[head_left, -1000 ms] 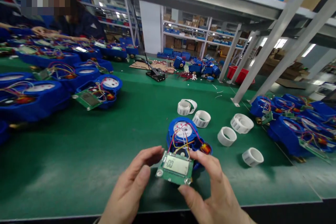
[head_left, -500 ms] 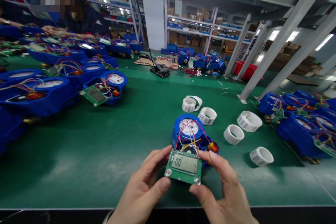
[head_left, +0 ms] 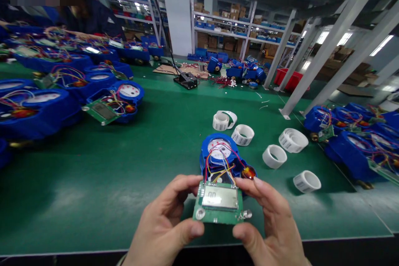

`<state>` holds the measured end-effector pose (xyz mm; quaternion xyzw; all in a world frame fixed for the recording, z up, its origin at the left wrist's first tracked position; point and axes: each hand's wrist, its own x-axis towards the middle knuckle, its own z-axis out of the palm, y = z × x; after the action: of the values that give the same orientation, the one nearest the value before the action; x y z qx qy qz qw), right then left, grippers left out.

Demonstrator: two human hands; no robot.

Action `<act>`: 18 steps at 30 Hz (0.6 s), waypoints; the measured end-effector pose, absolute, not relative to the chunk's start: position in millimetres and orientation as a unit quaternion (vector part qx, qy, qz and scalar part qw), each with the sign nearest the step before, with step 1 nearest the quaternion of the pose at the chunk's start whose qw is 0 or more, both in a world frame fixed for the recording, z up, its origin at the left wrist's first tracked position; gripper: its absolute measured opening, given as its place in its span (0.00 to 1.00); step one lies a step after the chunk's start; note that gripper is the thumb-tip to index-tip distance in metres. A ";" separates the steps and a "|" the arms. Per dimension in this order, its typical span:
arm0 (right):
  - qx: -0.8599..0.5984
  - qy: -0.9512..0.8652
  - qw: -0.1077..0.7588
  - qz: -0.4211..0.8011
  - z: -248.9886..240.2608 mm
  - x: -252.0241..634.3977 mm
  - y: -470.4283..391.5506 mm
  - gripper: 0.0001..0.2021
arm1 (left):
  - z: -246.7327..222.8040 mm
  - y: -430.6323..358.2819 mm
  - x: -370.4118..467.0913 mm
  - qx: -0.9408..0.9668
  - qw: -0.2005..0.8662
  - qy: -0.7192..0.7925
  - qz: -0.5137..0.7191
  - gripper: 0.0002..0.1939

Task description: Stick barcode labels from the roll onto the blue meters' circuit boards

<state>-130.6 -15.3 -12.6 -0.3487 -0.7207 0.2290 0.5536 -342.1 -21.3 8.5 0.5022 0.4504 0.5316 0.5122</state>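
Observation:
Between my hands is a green circuit board (head_left: 218,213) with a small LCD screen (head_left: 220,197) showing digits. My left hand (head_left: 168,216) grips its left edge, thumb at the lower corner and fingers along the side. My right hand (head_left: 268,216) holds the right edge the same way, near a clear round part at the corner. Coloured wires run from the board to an opened blue water meter (head_left: 204,149) standing right behind it. That meter has a white dial (head_left: 222,151) and an orange-wrapped component (head_left: 248,172) at its right side.
Several label rolls (head_left: 274,156) lie right of the meter. More blue meters with wires stand at the left (head_left: 46,112) and right (head_left: 346,153). Metal posts (head_left: 311,70) rise at the right. A black stand (head_left: 185,81) is farther back. A co-worker (head_left: 96,16) sits at the far left.
The board has tilted, with glare now across its screen. The clear part at its right corner sticks out more to the side. The whole view has shifted slightly.

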 end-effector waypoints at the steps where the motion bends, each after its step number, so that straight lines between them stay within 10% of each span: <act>1: -0.352 -0.714 0.553 0.246 -11.6 -129.5 -16.5 0.33 | 10.9 -20.8 -341.6 0.503 0.507 0.458 0.530 0.27; 10: -0.367 -0.455 0.563 0.584 37.6 -128.2 0.9 0.21 | 46.0 -1.0 -336.7 0.665 0.248 0.520 0.474 0.05; 18: -0.307 -0.242 0.559 0.731 64.5 -124.6 15.8 0.16 | 61.1 23.5 -311.4 0.780 0.063 0.471 0.408 0.27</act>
<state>-124.6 15.8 64.5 -0.3068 -0.2416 0.7312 0.5594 -311.4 23.5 61.1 0.7796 0.4710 0.4080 0.0632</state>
